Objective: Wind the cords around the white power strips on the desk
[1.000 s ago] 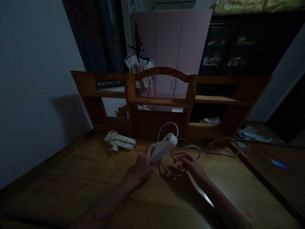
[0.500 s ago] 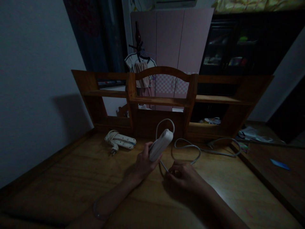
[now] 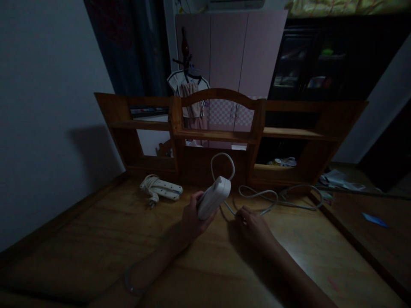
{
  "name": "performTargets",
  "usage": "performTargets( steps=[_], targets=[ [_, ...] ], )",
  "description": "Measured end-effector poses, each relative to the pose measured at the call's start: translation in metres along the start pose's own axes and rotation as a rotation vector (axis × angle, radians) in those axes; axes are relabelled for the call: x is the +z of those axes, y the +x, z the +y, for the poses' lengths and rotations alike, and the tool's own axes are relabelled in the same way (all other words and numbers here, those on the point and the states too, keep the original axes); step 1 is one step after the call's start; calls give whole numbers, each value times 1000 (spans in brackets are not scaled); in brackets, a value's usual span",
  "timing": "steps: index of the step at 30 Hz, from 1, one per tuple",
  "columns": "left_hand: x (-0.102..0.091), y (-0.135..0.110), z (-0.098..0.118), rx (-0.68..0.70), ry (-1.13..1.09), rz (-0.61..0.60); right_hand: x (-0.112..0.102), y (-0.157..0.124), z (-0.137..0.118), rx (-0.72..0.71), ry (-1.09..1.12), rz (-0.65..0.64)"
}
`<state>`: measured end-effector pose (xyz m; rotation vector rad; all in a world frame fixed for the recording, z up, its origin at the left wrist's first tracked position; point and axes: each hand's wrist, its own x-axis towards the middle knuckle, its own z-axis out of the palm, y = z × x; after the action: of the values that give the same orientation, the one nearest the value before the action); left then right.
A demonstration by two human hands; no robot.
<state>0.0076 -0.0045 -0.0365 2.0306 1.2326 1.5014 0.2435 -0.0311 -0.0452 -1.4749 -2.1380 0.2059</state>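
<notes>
My left hand (image 3: 194, 218) is closed around a white power strip (image 3: 214, 197), tilted up above the desk. From its far end a pale cord (image 3: 223, 155) loops up and back down toward my right hand (image 3: 253, 224). The fingers of that hand are pinched on the cord, low over the wood. Beyond it the cord runs in loose bends to the right along the desk. A second white power strip (image 3: 167, 189), its own cord wound around one end and its plug showing, lies to the left of my hands.
A wooden shelf unit (image 3: 221, 136) stands along the back of the wooden desk (image 3: 135, 248). The wall (image 3: 48, 128) rises on the left. On the right, past a raised edge, a blue flat item (image 3: 374, 220) lies on another surface, with plastic bags (image 3: 342, 179) behind.
My right hand has moved away and slightly right along the cord. The power strip in my left hand has shifted a little down and left, and the cord loop has changed shape.
</notes>
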Motion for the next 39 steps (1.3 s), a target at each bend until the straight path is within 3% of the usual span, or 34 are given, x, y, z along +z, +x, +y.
performTargets(
  steps=[5, 11, 16, 22, 31, 35, 39],
  targets=[
    [-2, -7, -13, 291, 12, -9, 0, 2, 7, 62, 56, 165],
    [-7, -3, 0, 803, 113, -265, -5, 6, 7, 210, 391, 345],
    [0, -4, 5, 979, 361, -484, -10, 8, 6, 329, 611, 457],
    [2, -5, 9, 915, 453, -571, -21, 6, 2, 302, 650, 517],
    [0, -2, 3, 760, 355, -486, -13, 6, 0, 299, 631, 474],
    [-2, -3, 7, 581, 164, -358, -13, 7, -3, 289, 664, 433],
    [-6, -3, 5, 249, -21, -135, -13, 6, -4, 339, 681, 414]
  ],
)
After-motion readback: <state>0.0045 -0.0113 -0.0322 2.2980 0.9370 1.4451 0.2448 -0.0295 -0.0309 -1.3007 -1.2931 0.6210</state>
